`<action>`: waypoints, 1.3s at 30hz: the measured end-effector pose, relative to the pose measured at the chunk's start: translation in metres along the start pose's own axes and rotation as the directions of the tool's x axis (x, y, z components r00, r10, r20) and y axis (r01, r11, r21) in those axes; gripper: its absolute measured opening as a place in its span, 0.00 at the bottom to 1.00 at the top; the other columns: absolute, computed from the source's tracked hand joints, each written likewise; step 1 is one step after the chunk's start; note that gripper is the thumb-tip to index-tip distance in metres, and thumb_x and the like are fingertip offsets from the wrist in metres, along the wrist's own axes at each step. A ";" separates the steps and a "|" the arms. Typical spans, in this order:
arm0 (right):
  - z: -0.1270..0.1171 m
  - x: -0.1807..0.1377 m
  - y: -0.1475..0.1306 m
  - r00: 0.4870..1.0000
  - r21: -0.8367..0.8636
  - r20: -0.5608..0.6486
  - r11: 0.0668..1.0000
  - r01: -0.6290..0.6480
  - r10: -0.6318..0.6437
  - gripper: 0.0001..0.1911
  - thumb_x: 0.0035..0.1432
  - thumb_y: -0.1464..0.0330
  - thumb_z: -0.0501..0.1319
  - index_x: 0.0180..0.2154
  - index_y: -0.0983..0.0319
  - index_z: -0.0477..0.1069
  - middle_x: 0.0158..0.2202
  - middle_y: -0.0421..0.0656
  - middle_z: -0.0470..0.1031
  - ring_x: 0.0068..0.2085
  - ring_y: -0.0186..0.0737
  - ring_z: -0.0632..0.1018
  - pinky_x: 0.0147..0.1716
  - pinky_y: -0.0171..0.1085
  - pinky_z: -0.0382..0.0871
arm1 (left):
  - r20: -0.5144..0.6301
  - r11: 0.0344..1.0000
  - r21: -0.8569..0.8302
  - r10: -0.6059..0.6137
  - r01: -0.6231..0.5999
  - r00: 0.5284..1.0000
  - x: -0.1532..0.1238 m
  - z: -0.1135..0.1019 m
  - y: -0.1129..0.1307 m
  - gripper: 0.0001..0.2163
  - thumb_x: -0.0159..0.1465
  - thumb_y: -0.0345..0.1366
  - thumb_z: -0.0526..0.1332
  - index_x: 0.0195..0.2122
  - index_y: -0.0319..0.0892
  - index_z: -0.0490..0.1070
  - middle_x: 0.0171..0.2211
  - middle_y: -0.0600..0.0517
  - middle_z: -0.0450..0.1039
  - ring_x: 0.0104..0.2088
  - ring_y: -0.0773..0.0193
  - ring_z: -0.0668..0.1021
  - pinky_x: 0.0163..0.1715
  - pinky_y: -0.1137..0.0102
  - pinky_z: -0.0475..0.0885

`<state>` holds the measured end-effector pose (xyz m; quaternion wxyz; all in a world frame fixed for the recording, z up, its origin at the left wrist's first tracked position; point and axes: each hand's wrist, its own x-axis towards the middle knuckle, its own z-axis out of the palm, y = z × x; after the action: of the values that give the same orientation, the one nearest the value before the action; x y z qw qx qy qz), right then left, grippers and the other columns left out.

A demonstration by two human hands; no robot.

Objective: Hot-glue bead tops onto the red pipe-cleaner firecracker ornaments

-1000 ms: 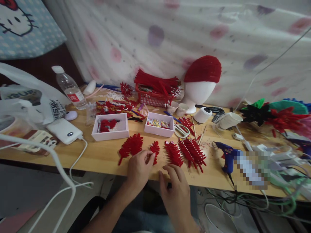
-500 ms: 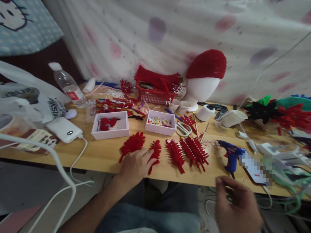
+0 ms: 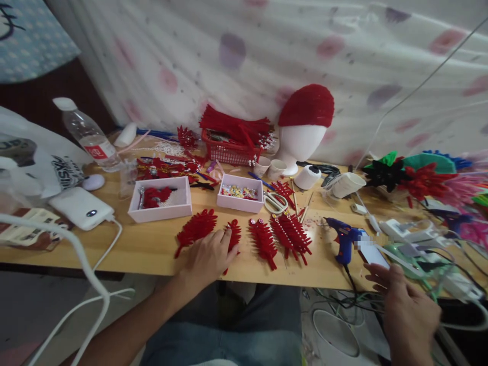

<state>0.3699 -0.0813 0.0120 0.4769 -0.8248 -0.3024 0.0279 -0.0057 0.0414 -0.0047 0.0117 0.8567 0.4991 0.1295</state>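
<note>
My left hand (image 3: 209, 258) lies on the table's near side, its fingers stretched over a narrow red chenille leaf (image 3: 234, 235) and touching it. Left of these fingers is a stack of red chenille leaves (image 3: 198, 227). To the right lie another chenille leaf (image 3: 264, 245) with small gems at its top and a pair of leaves (image 3: 293, 238) trimmed with bead strings. My right hand (image 3: 409, 305) hangs at the front edge, fingers apart, with nothing visible in it. Close to it are a phone (image 3: 371, 251) and a blue glue gun (image 3: 344, 241).
Behind the leaves stand a white box (image 3: 183, 208) with red pieces, a white box (image 3: 241, 204) of beads, and scissors (image 3: 276, 203). A red basket (image 3: 232, 152) and a mannequin head (image 3: 301, 142) are farther back. Cables (image 3: 351, 284) hang at right; a power bank (image 3: 82, 208) lies left.
The view has shifted to the right. My right hand has moved right, near the phone, and its fingers have spread. My left hand stays on the narrow chenille leaf.
</note>
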 end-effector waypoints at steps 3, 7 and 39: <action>0.017 0.018 -0.010 0.994 -0.063 0.046 0.994 -0.092 0.095 0.33 0.46 0.45 0.65 0.42 0.66 0.78 0.38 0.52 0.80 0.36 0.49 0.80 0.34 0.43 0.72 | -0.025 0.998 -0.008 0.061 -0.061 0.998 -0.001 -0.004 -0.008 0.19 0.71 0.45 0.54 0.55 0.39 0.72 0.39 0.44 0.78 0.40 0.55 0.80 0.37 0.67 0.74; 0.036 0.034 -0.021 0.986 -0.149 0.149 0.988 -0.050 0.073 0.38 0.40 0.45 0.68 0.46 0.67 0.78 0.39 0.52 0.81 0.37 0.52 0.79 0.34 0.42 0.70 | 0.037 0.972 0.011 0.235 -0.235 0.971 0.003 -0.009 -0.020 0.26 0.69 0.49 0.57 0.60 0.34 0.67 0.45 0.40 0.78 0.43 0.54 0.80 0.39 0.65 0.75; 0.096 -0.078 -0.145 0.700 0.152 0.610 0.922 0.356 -0.371 0.20 0.61 0.51 0.57 0.32 0.62 0.72 0.22 0.41 0.72 0.25 0.38 0.70 0.24 0.34 0.62 | 0.009 0.994 -0.008 0.107 -0.107 0.994 0.012 0.005 0.007 0.16 0.70 0.32 0.51 0.54 0.33 0.71 0.38 0.41 0.76 0.39 0.54 0.79 0.36 0.64 0.76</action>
<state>0.2060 0.0038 0.0577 0.3535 -0.6862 -0.6000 0.2101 0.0073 0.0485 -0.0057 0.0102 0.8827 0.4522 0.1276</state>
